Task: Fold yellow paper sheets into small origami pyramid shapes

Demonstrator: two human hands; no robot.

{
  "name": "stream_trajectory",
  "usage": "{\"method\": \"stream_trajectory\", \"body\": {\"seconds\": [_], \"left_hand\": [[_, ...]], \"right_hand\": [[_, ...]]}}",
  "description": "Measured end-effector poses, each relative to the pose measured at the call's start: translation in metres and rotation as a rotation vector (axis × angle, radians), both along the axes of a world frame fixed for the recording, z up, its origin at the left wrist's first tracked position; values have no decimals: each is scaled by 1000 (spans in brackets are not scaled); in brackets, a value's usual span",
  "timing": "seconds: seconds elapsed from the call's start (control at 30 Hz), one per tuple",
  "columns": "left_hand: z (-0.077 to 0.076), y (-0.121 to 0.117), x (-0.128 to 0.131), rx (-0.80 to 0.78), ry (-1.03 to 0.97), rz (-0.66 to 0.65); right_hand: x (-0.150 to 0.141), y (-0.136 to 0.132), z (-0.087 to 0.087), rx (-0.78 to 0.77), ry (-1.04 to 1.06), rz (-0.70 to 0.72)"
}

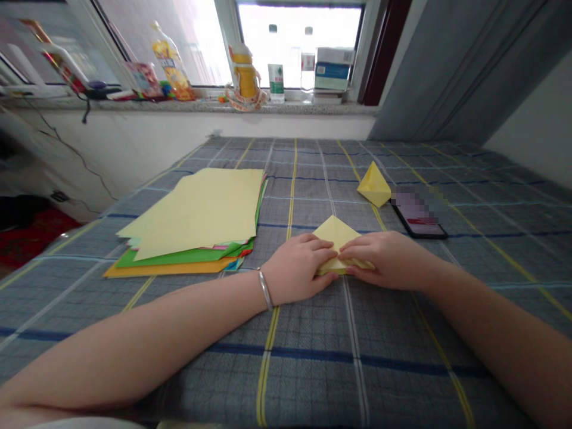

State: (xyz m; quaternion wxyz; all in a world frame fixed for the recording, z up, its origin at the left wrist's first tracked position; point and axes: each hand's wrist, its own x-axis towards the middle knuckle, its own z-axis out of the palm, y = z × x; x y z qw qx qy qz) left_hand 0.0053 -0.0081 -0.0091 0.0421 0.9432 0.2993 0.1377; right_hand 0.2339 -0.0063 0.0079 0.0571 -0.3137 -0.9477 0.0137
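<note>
A partly folded sheet of yellow paper (334, 231) lies on the plaid cloth, its pointed corner facing away from me. My left hand (300, 268) grips its left side, fingers on top and thumb at the near edge. On the right side, my right hand (385, 260) holds the same paper with fingers over a folded flap and thumb at the near edge. Both sets of fingertips almost meet at the middle. Beyond my right hand stands a folded yellow paper piece (374, 186), pointed at the top. The hands cover much of the paper's sides.
A stack of coloured paper (201, 214), yellow on top, lies to the left. A phone (417, 213) rests at the right, by the folded piece. Bottles, an orange cup (245, 74) and boxes (333, 68) line the windowsill. A grey curtain (456, 71) hangs at the right.
</note>
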Motion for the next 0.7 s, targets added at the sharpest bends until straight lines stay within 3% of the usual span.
{"method": "stream_trajectory", "body": {"seconds": [0.5,0.7], "left_hand": [[-1,8,-4,45,69,25],[-1,14,-8,37,63,1]], "right_hand": [[-5,-8,3,149,-79,-162],[-1,-3,2,127,-76,-174]]}}
